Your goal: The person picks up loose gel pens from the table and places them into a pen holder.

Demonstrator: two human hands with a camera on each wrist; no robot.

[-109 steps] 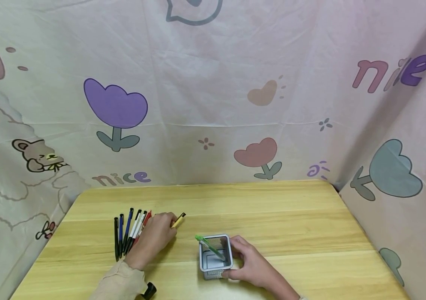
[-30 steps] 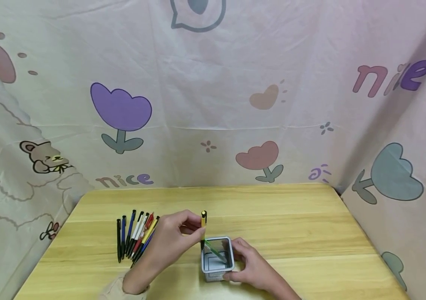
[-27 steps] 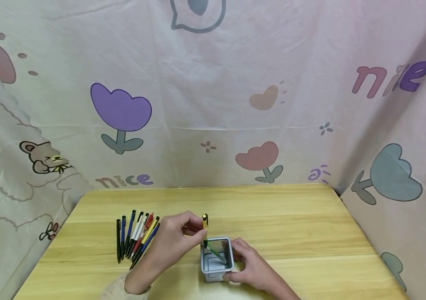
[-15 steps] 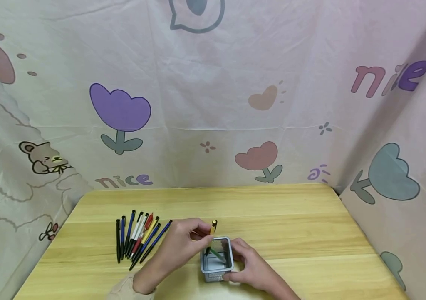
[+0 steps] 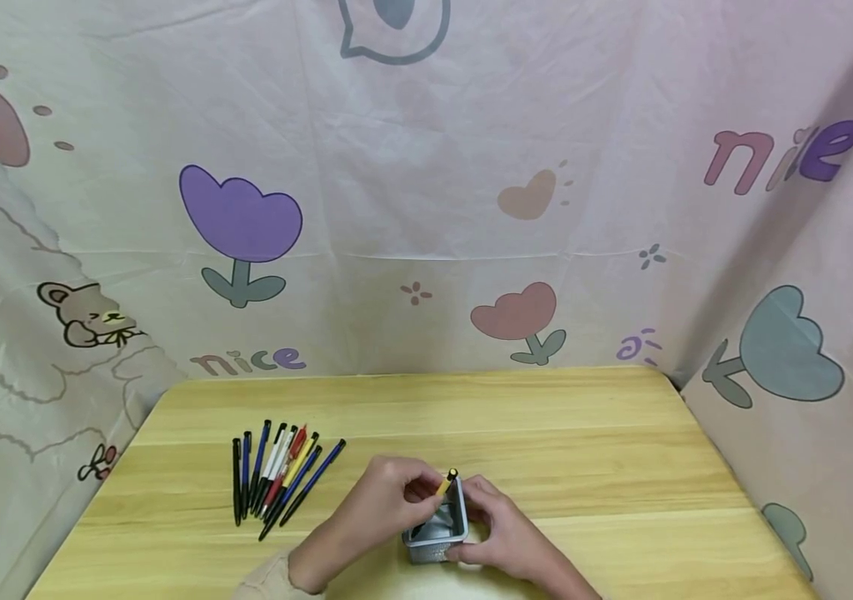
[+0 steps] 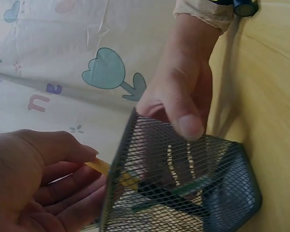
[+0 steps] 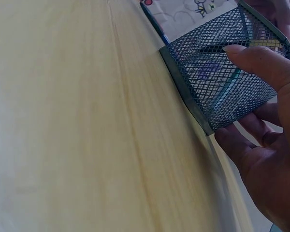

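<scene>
My left hand [image 5: 389, 504] pinches a yellow pen [image 5: 445, 483] with a black clip end, over the mesh pen holder [image 5: 430, 552]. The left wrist view shows the yellow pen [image 6: 128, 181] tilted, its black lower part inside the mesh walls. A green pen [image 6: 193, 185] leans inside the same holder; in the head view my left hand hides it. My right hand [image 5: 501, 529] grips the holder from its right side, thumb on the near wall. In the right wrist view that thumb presses the mesh [image 7: 208, 82], and the other fingers curl round behind.
Several pens lie side by side on the left of the wooden table [image 5: 584, 433]: black [image 5: 236, 483], blue [image 5: 314, 482], white [image 5: 272, 458], red [image 5: 296, 442] and yellow [image 5: 301, 462]. A patterned cloth [image 5: 396, 208] hangs behind and at both sides.
From the row of pens, my left hand has carried the yellow pen rightward, then lowered it into the holder at a tilt. My right hand has kept its grip on the holder.
</scene>
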